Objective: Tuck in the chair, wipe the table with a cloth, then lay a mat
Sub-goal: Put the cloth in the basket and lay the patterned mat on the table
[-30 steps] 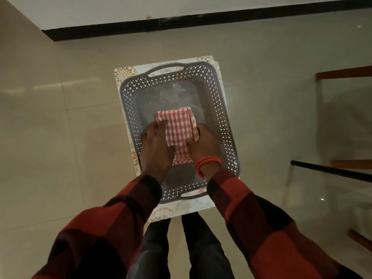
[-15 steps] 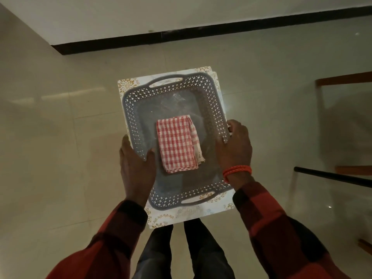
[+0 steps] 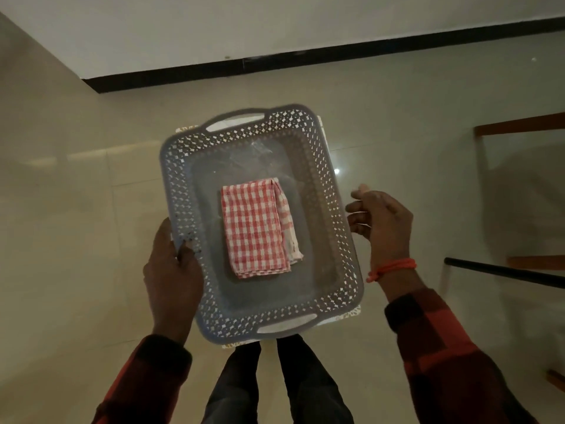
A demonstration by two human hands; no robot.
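Observation:
A folded red-and-white checked cloth (image 3: 255,229) lies in the middle of a grey perforated plastic tray (image 3: 330,191). My left hand (image 3: 171,270) grips the tray's left rim and holds it up, slightly tilted. My right hand (image 3: 380,218) hovers just off the right rim with loosely curled fingers, touching nothing. Under the tray only corners of a white floral mat (image 3: 351,315) peek out, lying on the glossy see-through tabletop (image 3: 91,209). At the right edge stands a wooden chair frame (image 3: 519,125).
A black bar (image 3: 504,272) runs across the right side below the chair frame. A black skirting strip (image 3: 305,61) lines the wall at the top. My legs (image 3: 275,387) show through the tabletop below the tray.
Both hands left the cloth and went to the tray's sides. The tray then rose off the mat toward me in my left hand, and my right hand came off the rim.

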